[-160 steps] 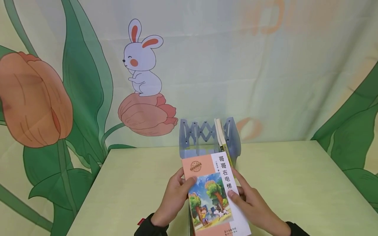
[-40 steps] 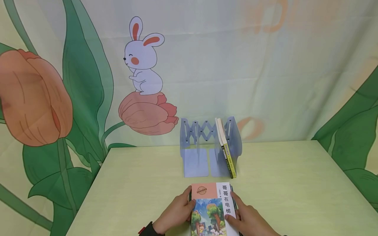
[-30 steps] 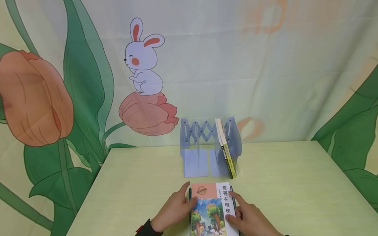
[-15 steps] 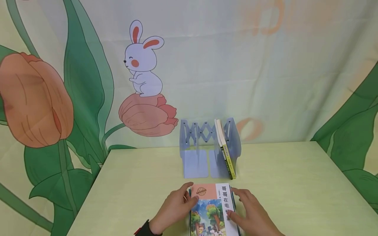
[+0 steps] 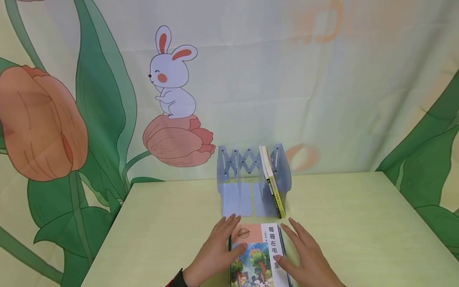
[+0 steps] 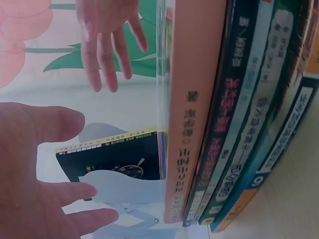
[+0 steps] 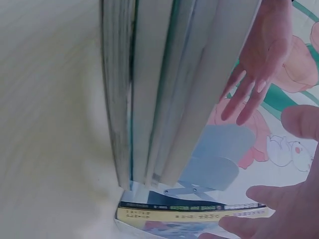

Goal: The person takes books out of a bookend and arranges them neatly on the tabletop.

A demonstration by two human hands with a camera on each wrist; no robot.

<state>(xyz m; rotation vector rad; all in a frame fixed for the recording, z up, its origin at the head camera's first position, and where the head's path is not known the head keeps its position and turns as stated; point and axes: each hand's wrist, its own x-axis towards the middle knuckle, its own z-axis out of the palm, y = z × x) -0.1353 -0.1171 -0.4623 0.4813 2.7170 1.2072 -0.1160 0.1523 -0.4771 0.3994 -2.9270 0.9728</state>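
1. Stack of books (image 6: pixel 234 124) lies flat at the bottom centre of the head view, running off the lower edge. Its topmost item is a pink-and-white Chinese storybook (image 5: pixel 256 263) with an illustrated cover.
2. Left hand (image 5: pixel 215 251) is at the stack's left side, right hand (image 5: pixel 308 255) at its right, both with fingers spread apart and gripping nothing. Each thumb overlaps the cover in the head view; both wrist views show a gap between hand and books.
3. The key relation: the stack sits between the two palms, its long axis pointing from the bottom edge up toward the expandable blue-grey bookend (image 5: pixel 234 199) at centre. Neither hand is clearly nearer; the left thumb reaches a little further in over the cover.
4. The stack's far end stops just short of the bookend. In the bookend's right-hand section two paperbacks (image 5: pixel 274 191) lean, tops to the left.
5. The left wrist view alone shows the stack's printed spines (image 6: pixel 192 124), pink, dark and green among them, so these face the left hand. It also shows a black front cover (image 6: pixel 134 159) on one leaning paperback.
6. The right wrist view shows pale page edges (image 7: pixel 152 89) instead, with the tabletop (image 7: pixel 45 124) filling its left side.
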